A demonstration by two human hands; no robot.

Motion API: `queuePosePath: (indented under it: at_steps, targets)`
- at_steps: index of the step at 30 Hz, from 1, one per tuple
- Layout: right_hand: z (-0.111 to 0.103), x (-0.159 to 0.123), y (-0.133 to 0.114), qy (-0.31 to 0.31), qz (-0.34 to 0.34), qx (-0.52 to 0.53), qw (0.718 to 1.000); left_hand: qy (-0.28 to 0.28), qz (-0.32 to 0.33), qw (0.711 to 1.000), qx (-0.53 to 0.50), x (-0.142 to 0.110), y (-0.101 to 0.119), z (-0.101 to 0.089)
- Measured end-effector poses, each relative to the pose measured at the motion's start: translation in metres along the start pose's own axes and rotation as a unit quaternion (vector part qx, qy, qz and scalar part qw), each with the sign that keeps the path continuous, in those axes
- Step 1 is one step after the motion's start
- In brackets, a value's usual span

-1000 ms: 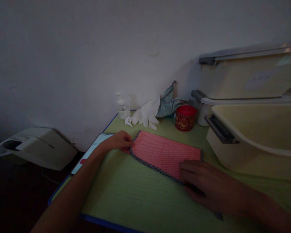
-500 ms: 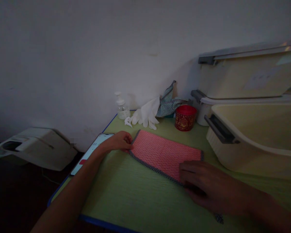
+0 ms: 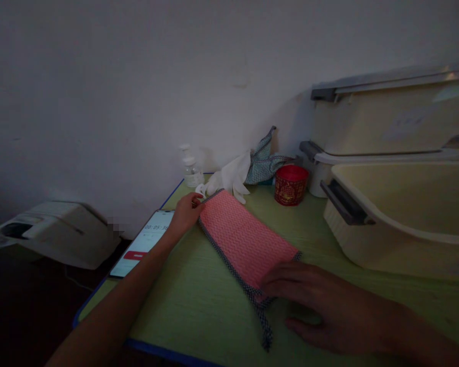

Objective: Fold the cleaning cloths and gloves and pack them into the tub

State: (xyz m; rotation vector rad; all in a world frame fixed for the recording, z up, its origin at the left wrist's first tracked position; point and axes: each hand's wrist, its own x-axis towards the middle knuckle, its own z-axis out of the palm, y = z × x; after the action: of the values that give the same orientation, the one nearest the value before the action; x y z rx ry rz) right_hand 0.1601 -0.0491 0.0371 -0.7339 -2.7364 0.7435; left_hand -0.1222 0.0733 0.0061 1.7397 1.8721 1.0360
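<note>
A pink cloth (image 3: 248, 237) with a black-and-white checked border lies folded on the green table (image 3: 191, 295), its near end toward me. From that end a checked hanging loop (image 3: 265, 326) sticks out onto the table. My left hand (image 3: 187, 211) is closed in a pinch at the cloth's far left edge. My right hand (image 3: 313, 300) is over the near right end, fingertips touching the cloth and thumb held apart from the fingers.
A phone (image 3: 149, 237) showing a timer lies by the left edge. Behind the cloth are a pump bottle (image 3: 193, 173), white gloves (image 3: 233, 176), a blue-green cloth (image 3: 263, 165) and a red cup (image 3: 290, 186). Cream bins (image 3: 398, 255) stand on the right.
The pink cloth has turned, its near end swinging left and toward me. My left hand has moved slightly away from me and left. The right hand's thumb has spread from the fingers.
</note>
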Motion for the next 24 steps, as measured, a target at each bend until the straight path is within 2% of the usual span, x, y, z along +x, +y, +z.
queuePosePath:
  at_steps: [5, 9, 14, 17, 19, 20, 22, 24]
  targets:
    - [0.004, 0.0, 0.002, 0.005, -0.005, -0.048, 0.999, 0.053, 0.037, 0.998, 0.013, -0.003, 0.006, -0.004]
    - [0.012, 0.0, 0.005, 0.044, -0.041, -0.136, 0.989, 0.086, 0.076, 0.993, 0.008, -0.017, 0.024, -0.008]
    - [0.026, -0.002, 0.002, 0.119, -0.094, -0.258, 0.954, 0.093, 0.236, 0.967, 0.037, -0.053, 0.055, -0.006]
    - [0.033, -0.004, -0.002, 0.137, -0.086, -0.3, 0.94, 0.045, 0.331, 0.941, 0.05, -0.082, 0.065, 0.007]
    - [0.037, -0.004, -0.005, 0.136, -0.074, -0.309, 0.938, 0.007, 0.405, 0.913, 0.045, -0.1, 0.066, 0.019]
    - [0.039, -0.004, -0.006, 0.135, -0.066, -0.309, 0.939, -0.027, 0.425, 0.903, 0.053, -0.108, 0.065, 0.024]
    - [0.042, -0.003, -0.007, 0.137, -0.06, -0.301, 0.942, -0.088, 0.443, 0.889, 0.078, -0.12, 0.062, 0.033]
    - [0.044, -0.002, -0.008, 0.139, -0.053, -0.294, 0.944, -0.142, 0.433, 0.885, 0.099, -0.127, 0.059, 0.038]
